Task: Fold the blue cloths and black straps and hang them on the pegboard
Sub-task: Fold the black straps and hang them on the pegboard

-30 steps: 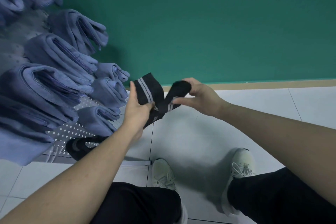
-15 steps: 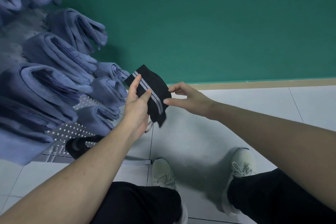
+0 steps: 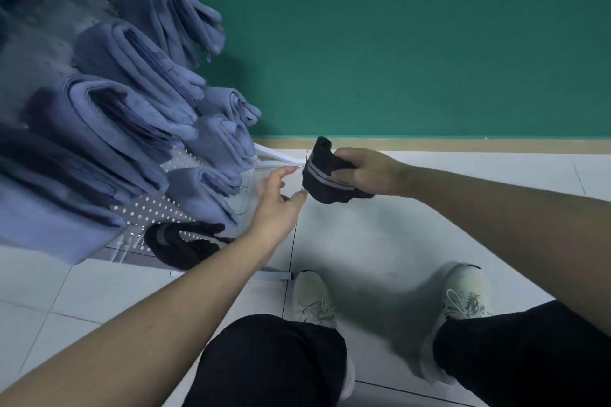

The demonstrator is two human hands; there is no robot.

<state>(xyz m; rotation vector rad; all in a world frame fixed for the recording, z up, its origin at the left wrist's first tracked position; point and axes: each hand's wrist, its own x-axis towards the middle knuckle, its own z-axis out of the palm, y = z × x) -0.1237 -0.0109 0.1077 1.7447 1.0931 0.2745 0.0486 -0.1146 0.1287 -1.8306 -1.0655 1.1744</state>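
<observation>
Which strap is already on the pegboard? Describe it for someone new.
Start at the pegboard on the left, hung with blue cloths. Drop to its bottom edge: the strap is the one black bundle there, below the cloths; the other black strap is in the right hand.

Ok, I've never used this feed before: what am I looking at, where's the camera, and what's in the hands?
There is no robot here. One camera is worn on a person's head and looks down past both forearms to the white tiled floor, so you also see their knees and pale sneakers. The right hand grips a folded black strap with a pale stripe, fingers curled over it. The left hand is open right beside the strap, holding nothing. On the left stands a white pegboard with many folded blue cloths hanging from it. Another black strap sits at its bottom edge. A green wall is behind.
</observation>
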